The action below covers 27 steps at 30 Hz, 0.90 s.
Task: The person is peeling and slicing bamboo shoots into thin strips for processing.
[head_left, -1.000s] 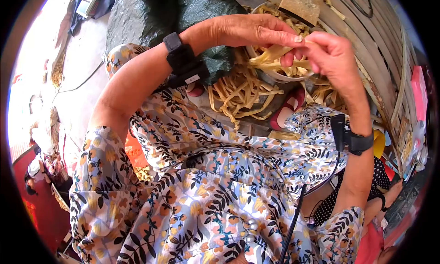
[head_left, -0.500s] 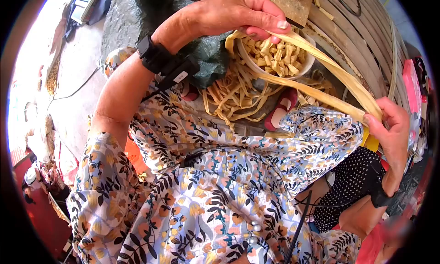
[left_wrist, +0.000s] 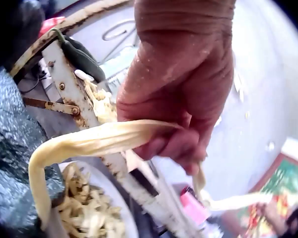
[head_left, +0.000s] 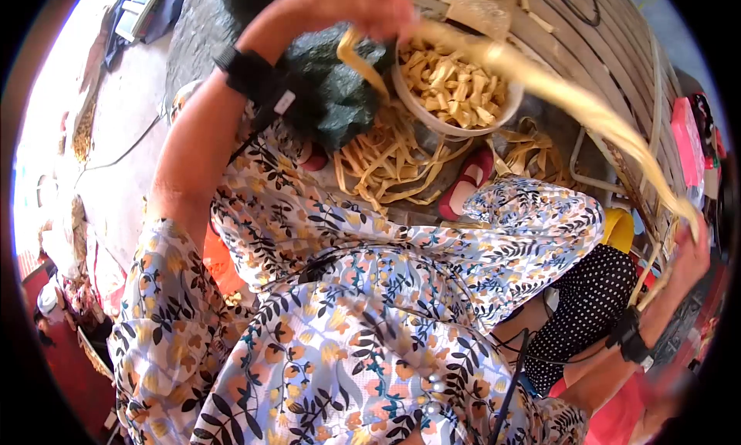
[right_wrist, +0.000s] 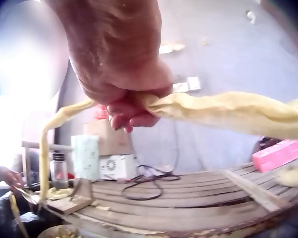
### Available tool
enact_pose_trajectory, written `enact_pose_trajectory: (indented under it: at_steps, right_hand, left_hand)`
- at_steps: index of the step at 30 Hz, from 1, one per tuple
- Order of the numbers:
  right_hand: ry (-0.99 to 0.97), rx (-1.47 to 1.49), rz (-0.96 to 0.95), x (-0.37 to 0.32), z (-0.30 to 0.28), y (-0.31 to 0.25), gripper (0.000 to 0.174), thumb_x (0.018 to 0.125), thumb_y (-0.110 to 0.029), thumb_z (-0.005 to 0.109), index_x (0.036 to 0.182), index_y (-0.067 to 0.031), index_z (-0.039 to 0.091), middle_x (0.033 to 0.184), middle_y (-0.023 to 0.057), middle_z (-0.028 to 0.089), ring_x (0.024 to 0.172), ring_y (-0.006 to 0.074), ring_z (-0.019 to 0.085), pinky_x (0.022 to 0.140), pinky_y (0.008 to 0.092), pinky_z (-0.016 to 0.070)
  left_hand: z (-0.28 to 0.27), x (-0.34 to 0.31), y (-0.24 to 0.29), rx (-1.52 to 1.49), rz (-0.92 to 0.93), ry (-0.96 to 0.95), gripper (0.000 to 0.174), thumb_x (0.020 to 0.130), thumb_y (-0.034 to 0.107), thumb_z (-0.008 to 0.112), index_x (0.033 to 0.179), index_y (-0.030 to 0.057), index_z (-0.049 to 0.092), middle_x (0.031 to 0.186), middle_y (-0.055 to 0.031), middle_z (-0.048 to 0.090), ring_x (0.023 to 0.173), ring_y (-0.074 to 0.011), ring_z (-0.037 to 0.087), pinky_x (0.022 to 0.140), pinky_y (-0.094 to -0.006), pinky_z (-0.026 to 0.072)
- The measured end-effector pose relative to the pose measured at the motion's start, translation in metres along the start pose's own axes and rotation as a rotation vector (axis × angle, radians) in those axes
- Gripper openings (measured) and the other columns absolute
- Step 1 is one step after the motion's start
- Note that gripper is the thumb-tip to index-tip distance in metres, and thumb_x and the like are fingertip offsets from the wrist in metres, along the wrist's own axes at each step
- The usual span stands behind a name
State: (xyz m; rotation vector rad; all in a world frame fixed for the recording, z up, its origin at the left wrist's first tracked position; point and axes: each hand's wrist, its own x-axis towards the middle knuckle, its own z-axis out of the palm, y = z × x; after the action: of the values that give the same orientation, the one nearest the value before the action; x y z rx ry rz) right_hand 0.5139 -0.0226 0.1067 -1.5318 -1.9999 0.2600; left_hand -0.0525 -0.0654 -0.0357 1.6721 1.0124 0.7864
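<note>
A long pale-yellow strip (head_left: 587,109) stretches between the two hands, blurred in the head view. At its upper end the left hand (head_left: 377,9) grips it with curled fingers (left_wrist: 169,144); a loose part bends down beside the dark green bag (head_left: 340,90). Far to the right, the right hand (head_left: 691,248) pinches the other end, and a thin tail hangs below it. In the right wrist view the strip (right_wrist: 228,109) passes out on both sides of the right hand (right_wrist: 121,64). Below the strip, folded yellow pieces (head_left: 455,86) fill a white bowl (head_left: 463,133).
Loose strips (head_left: 386,163) lie on the floor beside a red shoe (head_left: 472,179). A small wooden board (head_left: 480,11) rests on the slatted platform (head_left: 540,47). Near the right hand are a pink box (head_left: 685,140), and a seated person's dotted clothing (head_left: 583,318). Part of another hand (right_wrist: 9,177) shows in the right wrist view.
The hands have moved apart, the left hand leftward and up, the right hand rightward and down. The strip now spans the gap between them, and the bowl is more exposed.
</note>
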Motion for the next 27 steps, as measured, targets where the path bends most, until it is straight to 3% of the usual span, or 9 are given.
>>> enact_pose_trajectory:
  at_steps: [2, 3, 8, 12, 16, 18, 21, 25, 27]
  right_hand:
    - [-0.276, -0.025, 0.072, -0.010, 0.055, -0.066, 0.032, 0.074, 0.001, 0.042, 0.100, -0.0014, 0.060, 0.075, -0.0007, 0.054, 0.065, 0.0060, 0.047, 0.057, 0.0196, 0.0385]
    - [-0.365, -0.119, -0.258, -0.016, 0.088, -0.115, 0.027, 0.077, -0.003, 0.046, 0.099, -0.0030, 0.060, 0.074, 0.0044, 0.057, 0.065, 0.0106, 0.053, 0.058, 0.0238, 0.0412]
    - [-0.415, -0.266, -0.701, -0.017, 0.210, -0.191, 0.004, 0.072, -0.010, 0.057, 0.072, -0.0061, 0.057, 0.061, 0.0136, 0.058, 0.058, 0.0275, 0.060, 0.050, 0.0351, 0.0463]
    - [-0.441, -0.028, -0.740, -0.005, 0.243, -0.205, 0.012, 0.074, -0.014, 0.057, 0.069, -0.0045, 0.054, 0.062, 0.0138, 0.056, 0.058, 0.0285, 0.059, 0.050, 0.0378, 0.0432]
    - [-0.857, 0.298, -0.184, 0.013, 0.226, -0.144, 0.017, 0.078, -0.019, 0.058, 0.076, -0.0021, 0.056, 0.055, 0.0096, 0.049, 0.048, 0.0213, 0.048, 0.047, 0.0310, 0.0373]
    - [-0.589, -0.012, -0.480, 0.017, 0.216, -0.113, 0.017, 0.078, -0.018, 0.058, 0.076, -0.0014, 0.057, 0.052, 0.0046, 0.047, 0.046, 0.0131, 0.046, 0.045, 0.0268, 0.0363]
    - [-0.804, 0.137, -0.083, 0.012, 0.206, -0.103, 0.014, 0.079, -0.016, 0.056, 0.077, -0.0018, 0.057, 0.053, 0.0038, 0.049, 0.045, 0.0112, 0.047, 0.044, 0.0254, 0.0371]
    - [-0.662, 0.099, -0.246, 0.007, 0.225, -0.130, 0.007, 0.078, -0.011, 0.055, 0.082, -0.0051, 0.056, 0.062, 0.0115, 0.054, 0.053, 0.0233, 0.056, 0.049, 0.0332, 0.0422]
    - [-0.470, 0.039, -0.554, 0.005, 0.247, -0.148, 0.010, 0.075, -0.012, 0.059, 0.083, -0.0067, 0.057, 0.071, 0.0136, 0.056, 0.066, 0.0315, 0.056, 0.057, 0.0386, 0.0433]
  left_hand:
    - [0.027, 0.019, -0.001, 0.436, -0.090, -0.275, 0.030, 0.082, 0.029, 0.059, 0.097, 0.0038, 0.062, 0.082, -0.0072, 0.064, 0.080, -0.0126, 0.060, 0.071, -0.0283, 0.0487]
    - [0.038, 0.024, 0.009, 0.400, -0.068, -0.236, 0.034, 0.081, 0.032, 0.060, 0.102, 0.0043, 0.060, 0.089, -0.0093, 0.063, 0.083, -0.0152, 0.059, 0.074, -0.0307, 0.0480]
    - [0.089, 0.023, 0.055, -0.303, -0.079, -0.224, 0.061, 0.077, 0.046, 0.061, 0.117, 0.0013, 0.047, 0.102, -0.0130, 0.059, 0.102, -0.0203, 0.052, 0.087, -0.0328, 0.0418]
    - [0.083, 0.022, 0.024, -0.562, -0.255, -0.220, 0.031, 0.088, 0.031, 0.051, 0.096, 0.0012, 0.057, 0.056, 0.0049, 0.044, 0.048, -0.0025, 0.040, 0.046, -0.0176, 0.0333]
    - [0.035, 0.007, -0.008, -0.214, -0.345, -0.289, 0.026, 0.089, 0.025, 0.050, 0.084, 0.0024, 0.062, 0.048, 0.0073, 0.039, 0.043, -0.0010, 0.033, 0.039, -0.0179, 0.0238]
    - [0.017, 0.002, -0.012, 0.018, -0.462, -0.222, 0.024, 0.086, 0.023, 0.051, 0.082, 0.0031, 0.063, 0.048, 0.0062, 0.043, 0.041, -0.0012, 0.035, 0.039, -0.0174, 0.0261]
    - [0.007, 0.007, -0.023, 0.143, -0.437, -0.243, 0.026, 0.080, 0.025, 0.058, 0.088, 0.0000, 0.063, 0.063, -0.0040, 0.056, 0.056, -0.0104, 0.051, 0.051, -0.0247, 0.0409]
    - [0.046, 0.023, -0.020, 0.429, -0.058, -0.027, 0.059, 0.073, 0.032, 0.067, 0.118, 0.0003, 0.047, 0.110, -0.0147, 0.057, 0.105, -0.0232, 0.053, 0.084, -0.0342, 0.0446]
    - [0.073, 0.040, 0.001, 0.369, 0.053, 0.032, 0.051, 0.077, 0.031, 0.064, 0.115, -0.0001, 0.050, 0.104, -0.0139, 0.059, 0.094, -0.0223, 0.057, 0.079, -0.0334, 0.0463]
